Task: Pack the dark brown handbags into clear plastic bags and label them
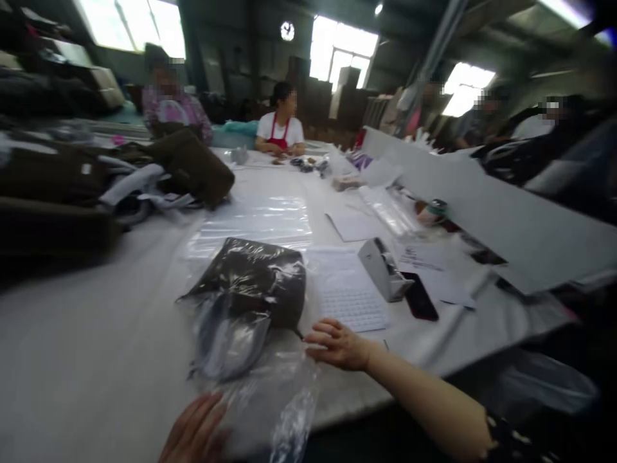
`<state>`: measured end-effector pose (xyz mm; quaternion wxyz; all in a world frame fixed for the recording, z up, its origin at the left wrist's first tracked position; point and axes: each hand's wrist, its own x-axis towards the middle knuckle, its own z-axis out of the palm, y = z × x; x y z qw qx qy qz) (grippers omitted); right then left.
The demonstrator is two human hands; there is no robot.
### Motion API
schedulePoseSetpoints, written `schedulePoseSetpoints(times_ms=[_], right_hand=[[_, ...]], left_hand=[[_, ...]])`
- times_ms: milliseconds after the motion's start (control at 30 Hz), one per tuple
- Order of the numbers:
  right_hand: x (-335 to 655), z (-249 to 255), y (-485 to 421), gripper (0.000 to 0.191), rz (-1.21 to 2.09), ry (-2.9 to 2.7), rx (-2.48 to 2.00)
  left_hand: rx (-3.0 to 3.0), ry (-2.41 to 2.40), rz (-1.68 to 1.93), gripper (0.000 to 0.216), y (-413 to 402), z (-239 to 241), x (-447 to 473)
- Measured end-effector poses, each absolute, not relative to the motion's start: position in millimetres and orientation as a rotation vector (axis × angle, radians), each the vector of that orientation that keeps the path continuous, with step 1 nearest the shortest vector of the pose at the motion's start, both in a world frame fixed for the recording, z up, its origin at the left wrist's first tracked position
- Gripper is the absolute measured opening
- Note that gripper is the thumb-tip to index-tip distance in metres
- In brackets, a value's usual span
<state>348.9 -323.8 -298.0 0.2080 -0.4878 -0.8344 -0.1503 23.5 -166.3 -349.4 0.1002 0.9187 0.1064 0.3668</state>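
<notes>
A dark brown garment in a clear plastic bag (250,292) lies on the white table (87,347) in front of me. My left hand (195,431) rests flat on the bag's open near end, fingers stretched out. At the bag's right edge, my right hand (337,344) touches the plastic with its fingers spread and lightly curled. Neither hand grips anything that I can make out.
A tape dispenser (383,267), a dark phone (419,296) and sheets of paper (349,289) lie to the right. A stack of clear bags (255,222) sits beyond. Dark garments (187,164) pile up at the left. Several people sit around the far end of the table.
</notes>
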Motion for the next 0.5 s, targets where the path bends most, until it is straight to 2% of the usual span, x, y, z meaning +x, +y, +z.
schedulePoseSetpoints(times_ms=[100, 200, 267, 333, 500], right_hand=[[356, -308, -313, 0.014, -0.369, -2.325, -1.242], [346, -304, -303, 0.021, -0.077, -2.219, -1.246], [334, -300, -299, 0.024, 0.015, -2.046, -1.281], [319, -296, -297, 0.023, -0.028, -1.897, -1.296], [280, -292, -313, 0.020, 0.000, -1.740, -1.390]], left_hand=[[2.742, 0.406, 0.933, 0.021, -173, -356, 7], [2.426, 0.645, 0.828, 0.023, -178, -356, 16], [2.237, 0.798, 0.857, 0.024, -180, -351, 22], [2.119, 0.878, 0.943, 0.023, -182, -344, 22], [2.060, 0.950, 1.085, 0.019, -185, -336, 10]])
